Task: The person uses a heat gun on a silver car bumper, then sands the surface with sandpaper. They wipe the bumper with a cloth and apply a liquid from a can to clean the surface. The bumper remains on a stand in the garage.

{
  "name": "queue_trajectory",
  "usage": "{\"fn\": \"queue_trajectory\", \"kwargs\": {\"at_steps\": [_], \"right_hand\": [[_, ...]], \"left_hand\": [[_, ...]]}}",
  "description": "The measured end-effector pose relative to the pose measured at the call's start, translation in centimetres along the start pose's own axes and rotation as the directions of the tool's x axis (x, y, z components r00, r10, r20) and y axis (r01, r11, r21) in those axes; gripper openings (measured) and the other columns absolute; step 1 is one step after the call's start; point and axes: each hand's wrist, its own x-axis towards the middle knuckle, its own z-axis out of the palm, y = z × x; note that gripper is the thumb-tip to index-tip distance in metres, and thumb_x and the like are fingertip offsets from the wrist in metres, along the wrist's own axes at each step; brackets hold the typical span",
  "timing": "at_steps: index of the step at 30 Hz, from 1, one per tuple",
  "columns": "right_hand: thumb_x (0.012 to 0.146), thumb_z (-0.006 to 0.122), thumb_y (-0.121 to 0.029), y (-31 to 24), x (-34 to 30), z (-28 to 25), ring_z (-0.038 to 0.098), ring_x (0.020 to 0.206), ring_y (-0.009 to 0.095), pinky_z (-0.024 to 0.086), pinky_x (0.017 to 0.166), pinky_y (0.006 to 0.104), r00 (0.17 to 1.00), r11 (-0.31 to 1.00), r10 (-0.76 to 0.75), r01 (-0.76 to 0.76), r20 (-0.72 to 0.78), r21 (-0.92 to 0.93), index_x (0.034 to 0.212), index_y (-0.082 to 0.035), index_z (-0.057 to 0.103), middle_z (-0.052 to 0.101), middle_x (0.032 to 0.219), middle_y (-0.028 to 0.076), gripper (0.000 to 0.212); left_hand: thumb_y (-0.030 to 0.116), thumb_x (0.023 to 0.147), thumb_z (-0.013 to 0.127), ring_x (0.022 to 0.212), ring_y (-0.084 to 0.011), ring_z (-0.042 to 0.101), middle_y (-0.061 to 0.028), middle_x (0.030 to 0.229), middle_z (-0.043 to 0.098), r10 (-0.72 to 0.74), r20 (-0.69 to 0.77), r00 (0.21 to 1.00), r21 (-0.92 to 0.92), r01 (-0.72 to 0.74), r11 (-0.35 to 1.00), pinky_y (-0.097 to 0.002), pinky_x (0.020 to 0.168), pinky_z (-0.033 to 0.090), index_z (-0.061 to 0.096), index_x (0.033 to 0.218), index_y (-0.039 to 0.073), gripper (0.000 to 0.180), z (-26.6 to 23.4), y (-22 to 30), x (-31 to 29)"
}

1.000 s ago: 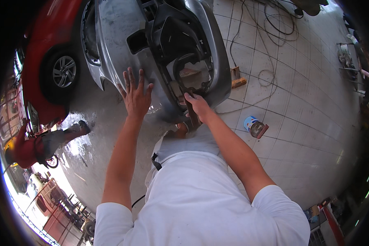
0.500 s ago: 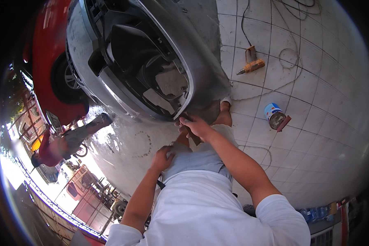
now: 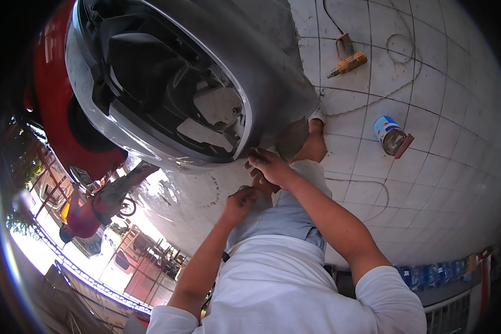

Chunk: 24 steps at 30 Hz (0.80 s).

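A grey car bumper (image 3: 250,61) with a wide opening stands in front of me, its near lower end close to my hands. My right hand (image 3: 270,167) is just below that end, its fingers bent inward. What they hold, if anything, is hidden. Lower and to the left, my left hand (image 3: 240,205) is by my bent knee, against the grey shorts (image 3: 261,225). Its fingers are curled, and nothing shows in them. Inside the bumper's opening are black plastic parts and pale flat pieces (image 3: 217,106).
An orange heat gun (image 3: 348,62) with a cord lies on the tiled floor to the right. Nearer stands a blue-and-white can (image 3: 389,134) with a reddish-brown block at its rim. A red car (image 3: 55,94) and another person (image 3: 89,217) are at left. Blue bottles (image 3: 434,274) are at lower right.
My right hand has come slightly away from the bumper's end, and its fingers have curled. My left hand has shifted up and right by the knee. The whole view has turned a little.
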Motion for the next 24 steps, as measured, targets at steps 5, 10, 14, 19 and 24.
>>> {"fn": "queue_trajectory", "kwargs": {"at_steps": [5, 10, 14, 19, 24], "right_hand": [[0.104, 0.06, -0.031, 1.5, 1.0, 3.4, 0.068, 0.09, 0.018, 0.05, 0.069, 0.0327, 0.987, 0.974, -0.161, 0.157, -0.013, -0.165, 0.124, -0.001, 0.061, 0.07, 0.109, 0.012, 0.036], [0.099, 0.066, -0.028, -2.6, -0.8, 11.5, 0.068, 0.098, 0.036, 0.051, 0.081, 0.0456, 0.796, 0.685, -0.581, 0.363, -0.172, -0.632, 0.107, 0.002, 0.067, 0.068, 0.117, 0.021, 0.03], [0.097, 0.068, -0.027, -7.5, 0.7, 18.4, 0.062, 0.118, 0.042, 0.051, 0.096, 0.0484, 0.339, 0.287, -0.93, 0.42, -0.144, -0.861, 0.109, 0.003, 0.067, 0.063, 0.13, 0.025, 0.032], [0.101, 0.062, -0.031, -14.7, 5.0, 25.7, 0.056, 0.126, 0.046, 0.049, 0.104, 0.0492, 0.304, 0.319, -0.915, 0.148, -0.263, -0.936, 0.116, 0.002, 0.067, 0.056, 0.139, 0.029, 0.037], [0.103, 0.057, -0.035, -17.7, 6.9, 29.8, 0.057, 0.124, 0.046, 0.05, 0.103, 0.0515, 0.413, 0.457, -0.792, -0.085, -0.449, -0.885, 0.124, -0.002, 0.066, 0.057, 0.136, 0.028, 0.04]], "left_hand": [[0.019, 0.094, 0.07, 0.1, -0.0235, 0.074, -0.0133, 0.109, 0.077, -0.027, -0.002, 1.0, 0.169, 0.027, 0.985, -0.0356, 0.09, 0.056, 0.07, 0.125, 0.005, 0.034, -2.5, -2.5, -0.8], [0.02, 0.093, 0.068, 0.093, -0.0241, 0.076, -0.0147, 0.101, 0.078, 0.061, -0.236, 0.97, 0.122, -0.033, 0.992, -0.0364, 0.082, 0.058, 0.074, 0.115, 0.004, 0.028, -7.4, -10.9, -1.0], [0.024, 0.101, 0.064, 0.091, -0.0205, 0.074, -0.0101, 0.103, 0.076, -0.156, -0.472, 0.868, -0.358, -0.027, 0.933, -0.032, 0.073, 0.054, 0.07, 0.118, 0.0, 0.03, -13.8, -13.5, 1.6], [0.035, 0.105, 0.059, 0.11, -0.0232, 0.068, -0.012, 0.127, 0.068, -0.121, -0.635, 0.763, -0.541, -0.327, 0.775, -0.0358, 0.086, 0.051, 0.061, 0.134, 0.003, 0.043, -22.1, -10.9, 4.2], [0.046, 0.102, 0.063, 0.133, -0.0288, 0.055, -0.0161, 0.143, 0.058, 0.064, -0.496, 0.866, -0.7, -0.442, 0.561, -0.0403, 0.11, 0.04, 0.045, 0.15, 0.001, 0.068, -26.0, -5.7, 4.9]]}}
